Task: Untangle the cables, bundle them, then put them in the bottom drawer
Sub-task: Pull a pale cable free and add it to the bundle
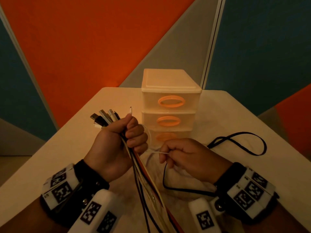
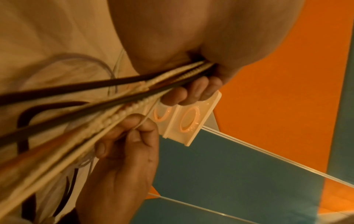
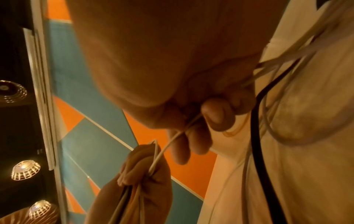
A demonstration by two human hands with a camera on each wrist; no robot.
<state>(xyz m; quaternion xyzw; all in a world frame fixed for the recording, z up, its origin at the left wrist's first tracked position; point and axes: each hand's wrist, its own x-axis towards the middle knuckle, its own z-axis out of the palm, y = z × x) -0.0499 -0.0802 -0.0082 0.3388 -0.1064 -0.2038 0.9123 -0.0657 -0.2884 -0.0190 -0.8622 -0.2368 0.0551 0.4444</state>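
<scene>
My left hand [image 1: 127,137] grips a bundle of cables [image 1: 148,185] upright, black, white and orange strands side by side. Several USB plugs [image 1: 105,117] stick out above the fist, and the strands hang down toward me. Just to its right, my right hand [image 1: 170,156] pinches a thin white cable [image 1: 154,153] that runs taut across to the left fist. In the right wrist view that thin white cable [image 3: 164,153] passes between the curled fingers [image 3: 218,116]. A black cable [image 1: 239,142] loops loose on the table at the right. Behind the hands stands the drawer unit; its bottom drawer [image 1: 166,137] is closed and partly hidden.
The cream three-drawer unit [image 1: 170,91] with orange oval handles stands at the middle back of the white table [image 1: 72,132]. Orange and teal wall panels rise behind it. The table edges fall away left and right.
</scene>
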